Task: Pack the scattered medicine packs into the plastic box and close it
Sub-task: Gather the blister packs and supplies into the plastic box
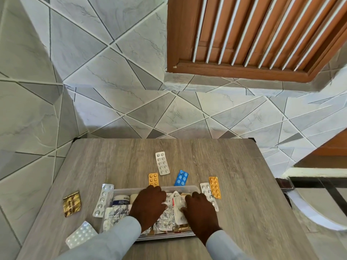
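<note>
Pale blue sleeves enter from the bottom edge, leading to two hands lowered over the clear plastic box (195, 188) at the near middle of the grey wood-grain table (244, 194). Left hand (148, 203) lies palm-down on the contents, fingers curled over crumpled foil packs; whether it grips one or only presses cannot be told. Right hand (201, 209) rests likewise, its fingers bent onto a white sachet (177, 200) inside the box.

Contents: a roll lettered "ADHES" (121, 200) at the left end, and creased foil strips heaped to about rim height. No lid can be seen, so the box stands open.

Still outside, on the table: a silver blister (102, 199) leaning against the left wall; a white blister (81, 234) at the near left; a gold foil pack (72, 204) well to the left; a small orange blister (153, 179) and a blue blister (181, 178) just beyond the far rim; a white blister (162, 163) farther back; a silver strip (207, 192) and an orange strip (215, 187) just beside the right wall.

Judged step: settling the heap. Doing it well likely means pressing flat and evenly, sliding strips to lie parallel, so room remains for the eight loose packs and the lid can later seat without foil caught at the rim.
</note>
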Demonstrator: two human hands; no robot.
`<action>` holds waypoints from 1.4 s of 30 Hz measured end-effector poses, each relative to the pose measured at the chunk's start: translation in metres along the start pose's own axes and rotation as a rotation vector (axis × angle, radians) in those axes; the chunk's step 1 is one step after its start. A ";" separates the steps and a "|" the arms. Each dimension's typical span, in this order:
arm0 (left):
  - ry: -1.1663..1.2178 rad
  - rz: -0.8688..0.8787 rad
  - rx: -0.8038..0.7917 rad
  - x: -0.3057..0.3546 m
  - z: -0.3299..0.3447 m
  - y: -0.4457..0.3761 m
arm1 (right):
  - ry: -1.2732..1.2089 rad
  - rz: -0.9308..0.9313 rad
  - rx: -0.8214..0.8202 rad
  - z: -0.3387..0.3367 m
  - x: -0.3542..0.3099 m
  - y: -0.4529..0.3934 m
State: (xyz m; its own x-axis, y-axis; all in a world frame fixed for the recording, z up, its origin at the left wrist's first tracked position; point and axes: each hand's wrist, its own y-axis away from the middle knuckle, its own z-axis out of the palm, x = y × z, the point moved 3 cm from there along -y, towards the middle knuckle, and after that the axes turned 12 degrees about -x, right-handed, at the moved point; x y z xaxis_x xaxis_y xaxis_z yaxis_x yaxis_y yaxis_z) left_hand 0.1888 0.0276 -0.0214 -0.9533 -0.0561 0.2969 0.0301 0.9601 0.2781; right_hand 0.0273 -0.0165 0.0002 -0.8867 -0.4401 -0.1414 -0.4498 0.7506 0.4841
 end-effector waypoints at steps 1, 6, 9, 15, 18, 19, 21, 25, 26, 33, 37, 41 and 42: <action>0.009 0.016 0.046 0.000 -0.001 0.000 | -0.019 -0.006 0.009 -0.002 0.001 0.000; 0.272 -0.036 0.175 -0.011 -0.030 -0.021 | -0.408 0.113 0.209 -0.028 0.045 -0.010; 0.522 -0.267 0.183 -0.033 -0.041 -0.051 | -0.584 0.308 0.133 -0.024 0.088 -0.030; 0.693 -0.755 -0.047 -0.057 -0.023 -0.100 | -0.674 0.524 -0.034 0.005 0.107 -0.057; 0.660 -0.860 -0.107 -0.053 -0.015 -0.116 | -0.703 0.541 -0.025 0.010 0.104 -0.066; 0.624 -0.869 -0.113 -0.049 -0.013 -0.120 | -0.723 0.543 -0.023 0.012 0.104 -0.069; 0.571 -0.859 -0.110 -0.043 -0.012 -0.127 | -0.745 0.543 -0.017 0.012 0.106 -0.073; 0.565 -0.836 -0.096 -0.039 -0.010 -0.138 | -0.774 0.546 -0.027 0.013 0.107 -0.078; 0.572 -0.833 -0.096 -0.039 -0.010 -0.141 | -0.790 0.544 -0.027 0.014 0.108 -0.078; 0.663 -0.836 -0.069 -0.036 -0.006 -0.157 | -0.862 0.527 -0.003 0.020 0.107 -0.076; 0.572 -0.814 -0.118 -0.034 -0.005 -0.157 | -0.808 0.510 -0.004 0.021 0.105 -0.074; 0.466 -0.792 -0.161 -0.032 -0.005 -0.155 | -0.764 0.480 -0.037 0.022 0.103 -0.070; 0.463 -0.786 -0.145 -0.032 -0.006 -0.153 | -0.765 0.475 -0.058 0.022 0.104 -0.070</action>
State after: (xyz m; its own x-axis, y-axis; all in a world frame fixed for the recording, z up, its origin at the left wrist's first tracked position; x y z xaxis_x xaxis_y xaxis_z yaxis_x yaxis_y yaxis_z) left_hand 0.2166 -0.1191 -0.0681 -0.5011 -0.8111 0.3017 -0.5073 0.5577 0.6569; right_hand -0.0358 -0.1039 -0.0678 -0.8159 0.3736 -0.4412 -0.0299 0.7348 0.6776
